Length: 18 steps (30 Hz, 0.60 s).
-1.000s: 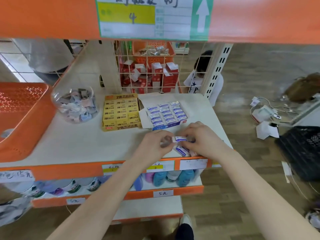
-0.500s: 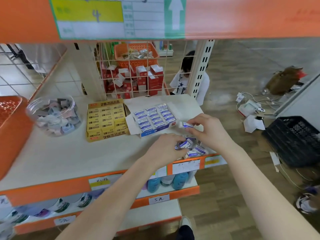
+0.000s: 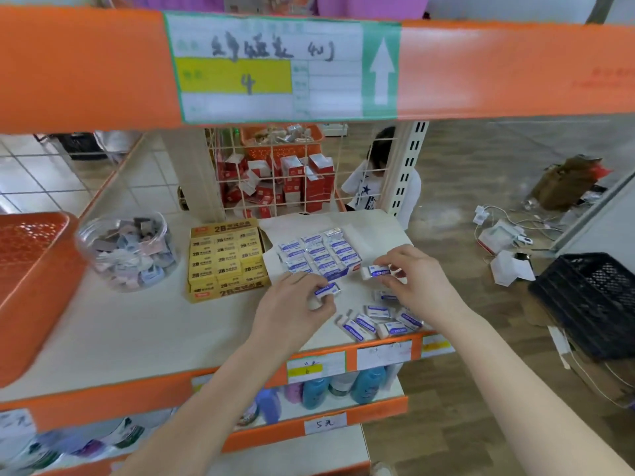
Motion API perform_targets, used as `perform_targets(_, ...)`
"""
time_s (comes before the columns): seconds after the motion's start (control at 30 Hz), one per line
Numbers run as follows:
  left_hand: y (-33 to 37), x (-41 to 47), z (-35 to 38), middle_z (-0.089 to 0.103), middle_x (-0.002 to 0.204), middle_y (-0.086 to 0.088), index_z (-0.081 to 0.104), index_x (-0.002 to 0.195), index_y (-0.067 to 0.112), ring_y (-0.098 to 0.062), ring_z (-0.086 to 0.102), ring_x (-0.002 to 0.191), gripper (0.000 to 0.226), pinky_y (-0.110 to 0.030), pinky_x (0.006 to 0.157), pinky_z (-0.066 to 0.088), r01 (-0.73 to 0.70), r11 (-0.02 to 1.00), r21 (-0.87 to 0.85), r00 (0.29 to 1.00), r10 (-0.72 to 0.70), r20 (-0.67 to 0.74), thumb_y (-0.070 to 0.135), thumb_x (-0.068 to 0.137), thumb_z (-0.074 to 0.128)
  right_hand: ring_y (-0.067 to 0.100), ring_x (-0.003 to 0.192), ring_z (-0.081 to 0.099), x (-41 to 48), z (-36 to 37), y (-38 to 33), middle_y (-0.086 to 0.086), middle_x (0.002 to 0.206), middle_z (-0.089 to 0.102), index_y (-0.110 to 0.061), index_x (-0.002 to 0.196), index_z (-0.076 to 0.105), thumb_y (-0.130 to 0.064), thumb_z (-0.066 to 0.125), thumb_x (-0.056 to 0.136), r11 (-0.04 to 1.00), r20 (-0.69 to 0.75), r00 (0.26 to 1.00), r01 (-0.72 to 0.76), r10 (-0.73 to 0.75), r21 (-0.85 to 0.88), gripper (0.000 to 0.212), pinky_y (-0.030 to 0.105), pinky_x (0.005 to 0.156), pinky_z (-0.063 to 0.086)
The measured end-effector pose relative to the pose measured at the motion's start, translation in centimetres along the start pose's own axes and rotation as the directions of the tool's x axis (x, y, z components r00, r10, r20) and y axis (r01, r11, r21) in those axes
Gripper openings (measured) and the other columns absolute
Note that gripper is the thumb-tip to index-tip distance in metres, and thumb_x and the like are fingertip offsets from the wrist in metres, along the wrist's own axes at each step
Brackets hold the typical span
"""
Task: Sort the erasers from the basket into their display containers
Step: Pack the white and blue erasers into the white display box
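1. Near the shelf's front right corner, the left hand pinches an eraser, a small white block in a blue-and-white sleeve, with its long axis left to right.
2. The right hand pinches a second eraser, also lengthwise left to right, its free end pointing at the blue box just beside it.
3. That open card box holds erasers packed flat in rows.
4. Loose erasers lie at mixed angles by the front edge.
5. A yellow box touches the blue box's left side; further left stand a clear round jar and a perforated orange basket.
6. The shelf is matt white with an orange lip; wood-look floor lies to the right.
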<state>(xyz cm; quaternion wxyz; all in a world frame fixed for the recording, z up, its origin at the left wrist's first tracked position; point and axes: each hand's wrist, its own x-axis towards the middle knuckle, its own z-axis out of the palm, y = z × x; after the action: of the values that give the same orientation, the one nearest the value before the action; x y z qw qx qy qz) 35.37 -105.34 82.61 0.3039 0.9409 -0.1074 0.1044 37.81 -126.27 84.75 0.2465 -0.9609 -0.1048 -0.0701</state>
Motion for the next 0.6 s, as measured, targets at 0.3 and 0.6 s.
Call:
perform_targets(0.3,-3.6,0.6,-2.4,0.057,0.088,0.006,0.066,0.111,0.019,-0.018,0.056,0.091,0.026,-0.021,0.072,0.032,0.143,0.989,0.046,0.988,-0.14,-0.073,0.027,0.087,0.062,0.023,0.101,0.057,5.4,2.5,-2.9,0.007,0.112,0.059,-0.011,0.118,0.065,-0.016,0.063,0.088,0.996,0.066,0.994,0.087,-0.084,-0.034,0.03,0.018,0.086,0.036)
perform_targets(0.6,-3.4,0.2,-2.4,0.052,0.085,0.008,0.067,0.109,0.014,-0.009,0.051,0.069,0.025,-0.005,0.069,0.03,0.126,0.991,-0.037,0.981,-0.13,-0.144,0.014,0.084,0.065,0.026,0.103,0.056,8.5,5.2,-3.8,0.01,0.116,0.057,-0.01,0.117,0.066,-0.018,0.056,0.093,0.98,0.119,0.987,0.125,-0.107,-0.157,0.027,0.026,0.091,0.039)
